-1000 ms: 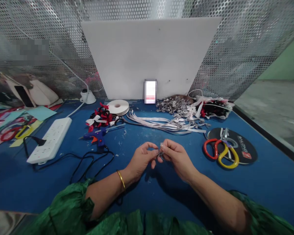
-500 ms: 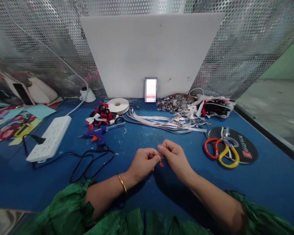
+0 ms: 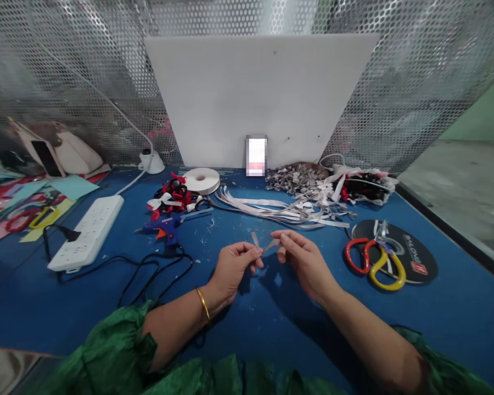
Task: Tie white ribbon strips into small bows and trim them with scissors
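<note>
My left hand [image 3: 235, 269] pinches a short piece of pale grey ribbon [image 3: 269, 246] between thumb and fingertips. Its two ends spread in a V above the pinch, one pointing up, the other slanting to the right. At that right-hand end the fingertips of my right hand [image 3: 302, 258] close on the ribbon. Both hands are over the blue table [image 3: 247, 340]. Beyond them lie long white and grey ribbon strips [image 3: 263, 208] and a heap of small grey bows [image 3: 296, 178].
Left are a blue glue gun [image 3: 164, 226] with its black cord, red and black bows [image 3: 175, 195], a white ribbon roll [image 3: 201, 180] and a power strip [image 3: 88, 233]. Scissors [image 3: 389, 274] rest on a black disc [image 3: 420, 247] at right. A phone [image 3: 256, 156] leans on a white board [image 3: 251, 93].
My hands, close together before, have moved slightly apart. The ribbon ends now show between them, where the fingers mostly hid the piece earlier.
</note>
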A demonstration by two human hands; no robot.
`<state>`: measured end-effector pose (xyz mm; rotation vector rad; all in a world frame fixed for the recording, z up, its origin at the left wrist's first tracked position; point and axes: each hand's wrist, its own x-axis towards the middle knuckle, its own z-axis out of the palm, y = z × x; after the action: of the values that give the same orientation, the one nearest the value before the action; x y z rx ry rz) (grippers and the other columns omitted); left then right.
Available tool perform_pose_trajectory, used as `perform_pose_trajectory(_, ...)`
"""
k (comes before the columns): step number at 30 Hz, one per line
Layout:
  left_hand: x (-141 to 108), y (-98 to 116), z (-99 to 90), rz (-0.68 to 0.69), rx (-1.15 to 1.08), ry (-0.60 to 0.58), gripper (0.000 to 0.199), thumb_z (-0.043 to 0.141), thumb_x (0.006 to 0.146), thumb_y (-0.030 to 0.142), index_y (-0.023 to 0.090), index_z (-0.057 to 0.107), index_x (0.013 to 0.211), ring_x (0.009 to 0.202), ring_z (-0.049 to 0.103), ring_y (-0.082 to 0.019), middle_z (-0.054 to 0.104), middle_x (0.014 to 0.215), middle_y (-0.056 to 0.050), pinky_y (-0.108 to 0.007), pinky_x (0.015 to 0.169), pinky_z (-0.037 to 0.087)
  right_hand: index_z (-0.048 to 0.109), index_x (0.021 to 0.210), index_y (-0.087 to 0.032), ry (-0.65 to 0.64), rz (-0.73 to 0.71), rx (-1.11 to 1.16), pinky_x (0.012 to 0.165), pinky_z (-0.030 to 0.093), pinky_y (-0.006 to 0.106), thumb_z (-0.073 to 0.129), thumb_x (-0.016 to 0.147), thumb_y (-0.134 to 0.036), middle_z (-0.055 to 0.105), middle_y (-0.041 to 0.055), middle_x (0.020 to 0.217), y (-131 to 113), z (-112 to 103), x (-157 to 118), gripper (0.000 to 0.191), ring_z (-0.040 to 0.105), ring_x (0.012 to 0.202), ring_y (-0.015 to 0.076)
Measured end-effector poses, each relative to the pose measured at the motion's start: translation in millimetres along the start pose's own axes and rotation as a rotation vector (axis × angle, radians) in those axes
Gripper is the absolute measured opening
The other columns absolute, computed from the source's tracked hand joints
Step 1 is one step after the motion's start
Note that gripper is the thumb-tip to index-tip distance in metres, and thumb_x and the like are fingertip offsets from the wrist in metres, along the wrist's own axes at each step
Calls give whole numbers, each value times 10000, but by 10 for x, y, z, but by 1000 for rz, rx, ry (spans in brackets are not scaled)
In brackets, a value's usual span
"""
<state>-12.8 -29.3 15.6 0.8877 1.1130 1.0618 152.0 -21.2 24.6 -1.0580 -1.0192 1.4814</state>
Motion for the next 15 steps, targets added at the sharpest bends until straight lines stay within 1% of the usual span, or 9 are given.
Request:
perform_pose_trajectory(2, 2, -1, 0, 3, -16, 6, 188, 699, 732, 289, 124, 641, 663, 488, 470, -45, 616, 577, -6, -165, 509, 368, 677, 907, -180, -60, -5, -48, 592, 402, 241, 698, 782, -364, 599, -4, 764, 41, 18, -9, 223, 509, 584, 93)
perform_pose_trajectory(4, 1, 3, 5, 3, -12, -1, 199, 697, 732, 301, 127, 637, 656, 494, 476, -50, 612, 575, -5, -166, 509, 373, 667, 845, -180, -62, -55, -118, 613, 417, 248, 700, 781, -327, 599, -12, 727, 73, 40, -20, 163, 520, 584, 99)
perform_pose_trajectory(7, -10, 7, 15, 3, 27, -33, 241, 689, 731, 344, 129, 623, 643, 491, 476, -60, 592, 555, -1, -176, 500, 379, 642, 790, -185, -30, -166, -277, 607, 423, 256, 647, 827, -307, 567, -21, 646, 84, 54, -36, 128, 521, 573, 113)
perform_pose_trajectory(9, -17, 4, 21, 0, 58, -53, 258, 686, 724, 365, 133, 609, 644, 468, 460, -62, 574, 528, 7, -180, 480, 368, 626, 776, -193, -23, -291, -434, 607, 427, 264, 604, 858, -286, 553, -12, 653, 77, 53, -56, 126, 526, 593, 127)
perform_pose_trajectory(10, -20, 2, 22, -4, 72, -60, 255, 683, 720, 368, 135, 605, 654, 454, 449, -61, 566, 516, 13, -181, 470, 361, 620, 775, -197, -27, -375, -524, 619, 434, 270, 582, 871, -272, 561, 3, 690, 73, 50, -69, 128, 539, 626, 137)
perform_pose_trajectory(12, -24, 0, 23, -18, 97, -65, 228, 673, 713, 349, 138, 597, 675, 435, 436, -61, 555, 500, 23, -182, 459, 350, 609, 802, -207, -58, -549, -702, 684, 458, 286, 541, 892, -236, 594, 45, 827, 66, 40, -97, 116, 580, 746, 163)
perform_pose_trajectory(13, -26, 2, 22, -23, 110, -69, 200, 662, 708, 325, 139, 594, 682, 432, 434, -61, 552, 497, 28, -183, 458, 350, 603, 834, -213, -94, -617, -781, 728, 468, 295, 520, 901, -217, 610, 68, 920, 64, 33, -110, 107, 596, 818, 174)
perform_pose_trajectory(15, -29, 12, 20, -24, 151, -84, 132, 631, 693, 264, 141, 587, 672, 430, 436, -61, 544, 491, 34, -184, 458, 346, 579, 908, -223, -201, -695, -918, 801, 473, 314, 467, 920, -183, 611, 101, 1109, 60, 16, -128, 120, 609, 934, 187)
